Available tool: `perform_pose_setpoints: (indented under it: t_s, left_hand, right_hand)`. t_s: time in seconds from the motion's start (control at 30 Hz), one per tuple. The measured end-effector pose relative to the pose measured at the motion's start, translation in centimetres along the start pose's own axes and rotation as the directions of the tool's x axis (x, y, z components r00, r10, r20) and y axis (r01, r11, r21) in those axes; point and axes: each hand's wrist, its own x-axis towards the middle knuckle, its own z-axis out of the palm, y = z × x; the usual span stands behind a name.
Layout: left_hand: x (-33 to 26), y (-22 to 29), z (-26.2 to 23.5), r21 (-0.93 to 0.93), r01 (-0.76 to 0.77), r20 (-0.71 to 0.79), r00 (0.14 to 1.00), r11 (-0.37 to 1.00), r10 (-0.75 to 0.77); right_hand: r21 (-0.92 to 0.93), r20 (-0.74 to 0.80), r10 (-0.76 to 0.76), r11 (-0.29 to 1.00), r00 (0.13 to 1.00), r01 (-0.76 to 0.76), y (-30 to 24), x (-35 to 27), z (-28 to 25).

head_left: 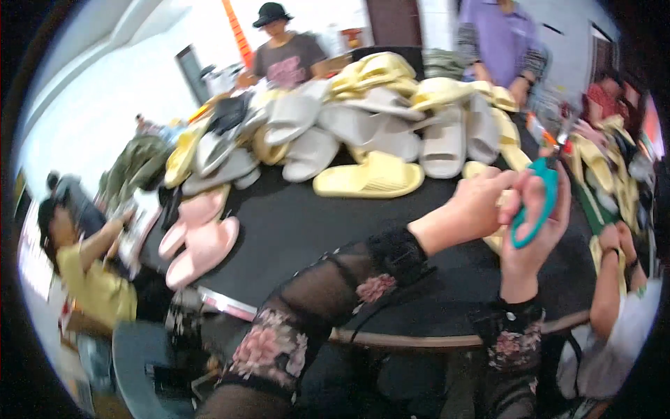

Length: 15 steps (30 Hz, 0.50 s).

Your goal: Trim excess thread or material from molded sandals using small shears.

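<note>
My right hand (534,244) is closed around teal-handled scissors (546,199), with fingers through the handle loops. The metal blades point up and away, over the right side of the table. My left hand (466,215) is closed right beside it, its fingertips meeting the fingers of my right hand. Whatever the left fingers pinch, if anything, is hidden. Behind both hands lie pale yellow slippers, partly covered by them. Farther left, a yellow slipper (368,177) rests on its own in front of the pile.
A heap of grey slippers (310,153) and yellow ones spans the back of the black table (300,230). Pink slippers (206,251) sit at the left near the edge. Co-workers are around the table; one in a white top (621,328) works close on my right.
</note>
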Motion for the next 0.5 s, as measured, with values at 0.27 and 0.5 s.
perform_pose_setpoints:
  t_s: [0.27, 0.5]
  left_hand:
    - [-12.0, -4.1, -15.3, 0.148, 0.471, -0.283, 0.863, 0.870, -0.419]
    - [-29.6, -2.8, -36.1, 0.626, 0.742, -0.705, 0.670, 0.240, -0.231]
  right_hand:
    - [-0.127, 0.153, 0.365, 0.929, 0.919, -0.348, 3.1, -1.8, -0.6]
    - [-0.318, 0.240, 0.479, 0.860, 0.844, -0.398, 4.3, -3.4, -0.2]
